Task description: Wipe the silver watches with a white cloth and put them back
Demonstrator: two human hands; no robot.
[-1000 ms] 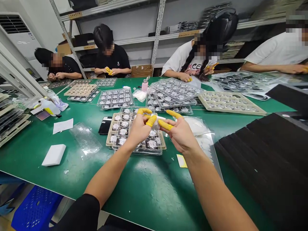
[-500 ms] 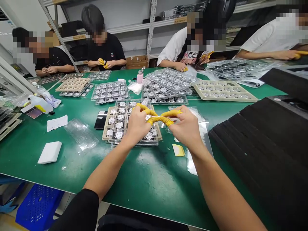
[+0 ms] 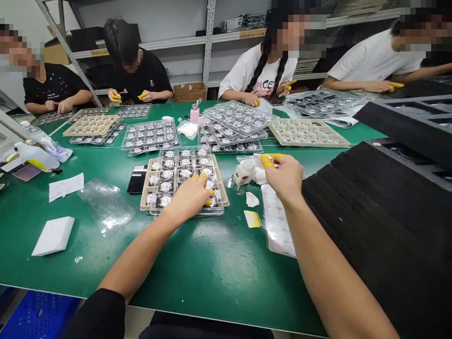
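Note:
My left hand point(image 3: 187, 197), with yellow finger cots, rests over a beige tray point(image 3: 145, 200) of round silver-and-black pieces point(image 3: 166, 174) in clear blister trays. Its fingertips are apart and touch the pieces at the tray's right side. My right hand point(image 3: 284, 176), also in yellow cots, pinches a white wipe point(image 3: 257, 161) above the green table point(image 3: 197, 263). Beside that hand lie a small white bottle point(image 3: 244, 172) on its side and a crumpled white tissue point(image 3: 259, 176). A bag of white pads point(image 3: 277, 221) lies below my right wrist.
Black foam sheets point(image 3: 370, 221) cover the table's right side. A phone point(image 3: 137, 179), a clear plastic bag point(image 3: 106, 205) and a white sponge block point(image 3: 52, 236) lie to the left. Stacked trays point(image 3: 231, 117) stand ahead, and several co-workers sit opposite.
My hands have parted from their pinch over the tray. The left has dropped onto the tray, and the right has moved right, beside the white bottle. The whole view has shifted as my head turned.

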